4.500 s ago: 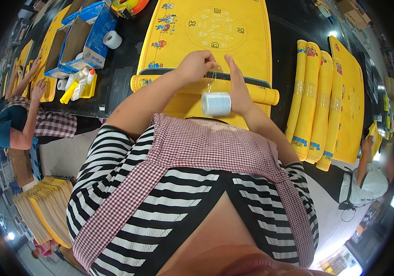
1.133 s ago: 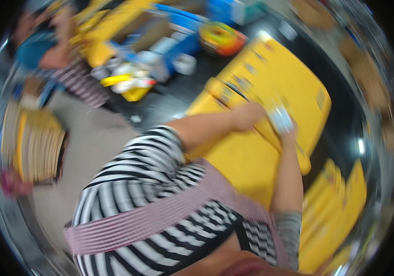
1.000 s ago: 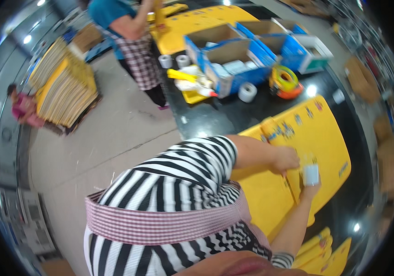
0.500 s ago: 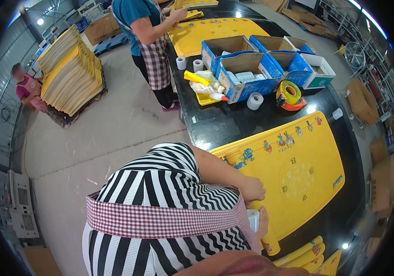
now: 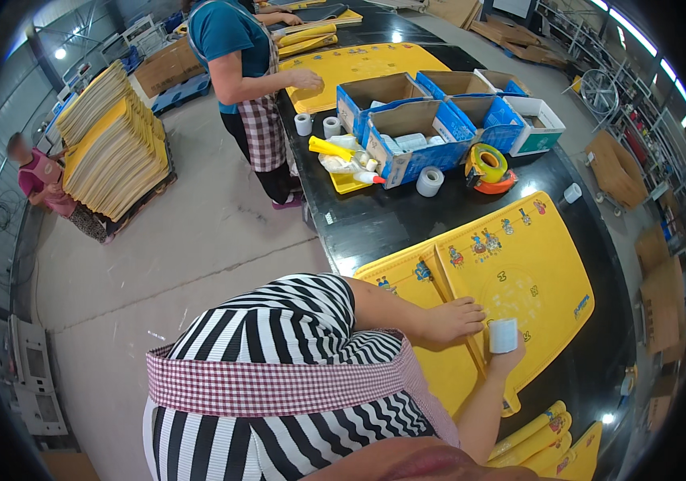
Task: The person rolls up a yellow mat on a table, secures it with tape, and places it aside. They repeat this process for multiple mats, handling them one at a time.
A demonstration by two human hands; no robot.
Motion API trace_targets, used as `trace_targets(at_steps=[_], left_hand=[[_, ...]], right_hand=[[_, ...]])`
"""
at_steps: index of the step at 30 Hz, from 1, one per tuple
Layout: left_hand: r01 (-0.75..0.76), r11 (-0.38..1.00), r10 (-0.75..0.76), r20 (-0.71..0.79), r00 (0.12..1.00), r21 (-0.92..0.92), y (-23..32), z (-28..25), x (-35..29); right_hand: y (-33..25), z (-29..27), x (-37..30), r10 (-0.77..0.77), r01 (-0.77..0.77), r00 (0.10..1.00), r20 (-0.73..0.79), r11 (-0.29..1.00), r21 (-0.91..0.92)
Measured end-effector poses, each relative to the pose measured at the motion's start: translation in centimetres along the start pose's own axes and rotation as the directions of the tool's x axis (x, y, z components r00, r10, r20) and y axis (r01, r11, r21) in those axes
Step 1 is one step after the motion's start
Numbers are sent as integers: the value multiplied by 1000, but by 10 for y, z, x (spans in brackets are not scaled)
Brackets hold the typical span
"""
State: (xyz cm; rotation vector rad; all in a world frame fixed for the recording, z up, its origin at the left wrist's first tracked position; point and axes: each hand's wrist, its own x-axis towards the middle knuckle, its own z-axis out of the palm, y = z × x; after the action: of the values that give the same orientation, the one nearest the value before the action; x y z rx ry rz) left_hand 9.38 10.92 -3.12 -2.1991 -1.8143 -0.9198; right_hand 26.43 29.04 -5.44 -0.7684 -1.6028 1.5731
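A yellow plastic mat (image 5: 547, 264) with small cartoon prints lies on the black table, its near side turned into a roll (image 5: 471, 346). More yellow sheet shows beneath, on the side towards me. My left hand (image 5: 457, 319) lies across the roll with its fingers stretched out. Just beyond the roll, my right hand (image 5: 511, 357) is closed around a white roll of labels or tape (image 5: 503, 336), held over the mat. Some of the right fingers are hidden behind that white roll.
Blue cardboard boxes (image 5: 419, 160) with white rolls stand beyond the mat, beside a tape dispenser (image 5: 490, 167). Several rolled yellow mats (image 5: 531, 437) lie at the near right. A co-worker (image 5: 238, 72) stands across at the far left, and stacked yellow sheets (image 5: 114, 144) stand behind.
The mat's rolled side has moved away from me, uncovering yellow sheet beneath. Both hands have moved forward and right; the white roll has come up from near my apron over the mat.
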Motion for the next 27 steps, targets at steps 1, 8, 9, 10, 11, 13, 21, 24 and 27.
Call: trace_targets(at_steps=[1, 8, 9, 10, 11, 13, 21, 24, 27], left_hand=[[-31, 997, 32, -25, 999, 65, -8, 7, -4], [-47, 997, 34, 199, 979, 64, -33, 4, 38], [-40, 998, 26, 239, 971, 55, -36, 2, 44], [-26, 999, 14, 239, 971, 44, -36, 2, 49], [-14, 999, 5, 239, 971, 35, -35, 3, 53], [9, 999, -21, 229, 973, 53, -44, 4, 52], [65, 995, -91, 419, 903, 75, -49, 4, 78], [114, 988, -151, 488, 860, 105, -48, 0, 89], [139, 984, -177, 504, 846, 112, -57, 3, 90]], right_hand=[[-6, 3, 12, 41, -40, 999, -10, 996, 76], [-18, -6, 55, -237, 245, 969, 66, 922, -299], [-28, -2, 46, -156, 157, 988, 24, 964, -215], [-39, 6, 40, -76, 75, 997, -8, 989, -126], [-22, 0, 31, -88, 91, 996, 31, 988, -128], [-30, 25, -8, -375, 449, 894, 247, 756, -476], [-13, 33, -8, -530, 587, 801, 279, 600, -544], [-17, 32, -2, -362, 443, 896, 257, 682, -581], [-68, 54, -2, -213, 352, 935, 285, 674, -650]])
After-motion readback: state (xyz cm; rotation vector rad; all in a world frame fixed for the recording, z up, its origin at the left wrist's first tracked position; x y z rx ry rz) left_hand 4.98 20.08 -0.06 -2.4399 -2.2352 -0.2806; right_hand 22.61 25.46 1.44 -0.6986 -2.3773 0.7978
